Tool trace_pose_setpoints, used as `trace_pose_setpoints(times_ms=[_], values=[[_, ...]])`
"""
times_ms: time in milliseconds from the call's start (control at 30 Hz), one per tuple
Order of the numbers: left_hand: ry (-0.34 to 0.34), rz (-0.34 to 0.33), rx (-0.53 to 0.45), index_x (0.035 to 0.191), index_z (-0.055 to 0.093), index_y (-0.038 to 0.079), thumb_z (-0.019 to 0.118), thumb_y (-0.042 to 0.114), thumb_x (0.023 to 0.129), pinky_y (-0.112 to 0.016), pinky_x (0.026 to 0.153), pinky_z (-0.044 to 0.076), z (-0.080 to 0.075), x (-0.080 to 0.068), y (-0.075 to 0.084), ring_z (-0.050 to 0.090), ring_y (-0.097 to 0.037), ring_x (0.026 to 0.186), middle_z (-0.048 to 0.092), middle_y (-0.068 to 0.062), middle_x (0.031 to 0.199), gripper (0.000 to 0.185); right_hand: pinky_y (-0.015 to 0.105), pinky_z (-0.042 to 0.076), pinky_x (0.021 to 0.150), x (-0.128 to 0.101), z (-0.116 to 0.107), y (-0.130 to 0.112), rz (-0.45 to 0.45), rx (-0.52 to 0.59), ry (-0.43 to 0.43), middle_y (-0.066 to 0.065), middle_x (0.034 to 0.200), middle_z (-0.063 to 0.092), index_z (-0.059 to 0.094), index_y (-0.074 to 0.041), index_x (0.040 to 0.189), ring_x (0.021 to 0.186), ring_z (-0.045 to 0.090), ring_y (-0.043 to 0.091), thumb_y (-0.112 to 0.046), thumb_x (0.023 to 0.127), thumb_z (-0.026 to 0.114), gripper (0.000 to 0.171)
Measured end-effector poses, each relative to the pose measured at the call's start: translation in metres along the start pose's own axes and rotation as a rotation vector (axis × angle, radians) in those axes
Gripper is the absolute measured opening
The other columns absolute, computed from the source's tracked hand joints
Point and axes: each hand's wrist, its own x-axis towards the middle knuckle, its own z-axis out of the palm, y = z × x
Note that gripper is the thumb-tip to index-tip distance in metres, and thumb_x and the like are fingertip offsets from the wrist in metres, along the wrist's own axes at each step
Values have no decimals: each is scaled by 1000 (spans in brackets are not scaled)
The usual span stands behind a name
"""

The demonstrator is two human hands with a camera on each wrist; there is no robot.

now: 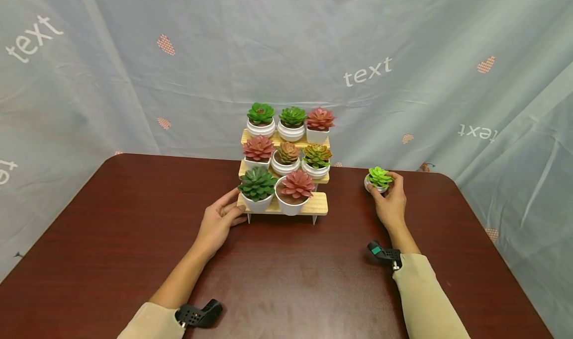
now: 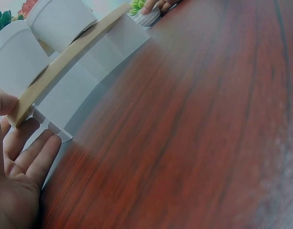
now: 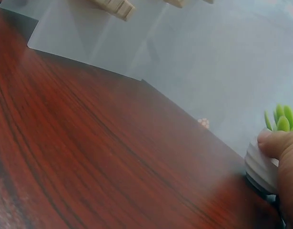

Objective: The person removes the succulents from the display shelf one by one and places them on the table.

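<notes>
Reaching toward one o'clock, the left hand (image 1: 220,217) pinches the three-tier plant stand (image 1: 319,204) at its lower nine-o'clock end between thumb and fingers, while the right hand (image 1: 392,204), angled toward eleven, clamps its fingers on the white-potted bright-green succulent (image 1: 379,176) at the stand's three o'clock, near the bench (image 1: 291,284)'s far edge.

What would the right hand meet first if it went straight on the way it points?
Probably the blue-grey curtain behind the table; nothing else stands visibly between it and the small green succulent in the right hand, though the depth is unclear.
</notes>
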Motion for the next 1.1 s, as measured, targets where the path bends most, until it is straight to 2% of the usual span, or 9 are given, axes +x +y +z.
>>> trace_pose_setpoints(times_ms=[200, 533, 767, 900, 1100], values=[[-2, 1, 7, 157, 33, 3, 54, 13, 105, -23, 89, 61, 0, 0, 0, 67, 8, 104, 55, -31, 141, 57, 50, 49, 111, -1, -1, 0, 35, 51, 43, 23, 148, 51, 39, -5, 142, 138, 53, 34, -12, 94, 71, 58], [6, 0, -1, 157, 34, 2, 54, 11, 104, -22, 88, 61, 0, 0, 0, 67, 7, 103, 54, -32, 141, 57, 50, 46, 115, -1, -1, -1, 23, 49, 58, 22, 146, 52, 42, -5, 147, 139, 52, 35, -12, 94, 72, 61], [7, 2, -6, 157, 34, 2, 54, 10, 104, -23, 88, 62, 1, 1, -1, 67, 7, 103, 55, -32, 141, 57, 54, 46, 113, -2, -3, -3, -4, 16, 122, 21, 152, 45, 35, -7, 154, 138, 49, 39, -11, 90, 76, 77], [6, 3, -5, 156, 35, 2, 54, 10, 104, -23, 88, 62, 0, 0, -1, 67, 7, 103, 55, -32, 140, 57, 55, 43, 112, -6, 0, -6, -94, 23, 211, 21, 153, 40, 34, -8, 155, 136, 46, 39, -10, 85, 78, 82], [3, 0, -3, 157, 34, 3, 54, 11, 104, -23, 89, 62, 0, -1, 0, 67, 8, 104, 54, -32, 141, 57, 56, 43, 109, -15, 16, -25, -354, 82, 384, 23, 140, 51, 48, 0, 144, 131, 49, 37, 0, 86, 70, 63]])
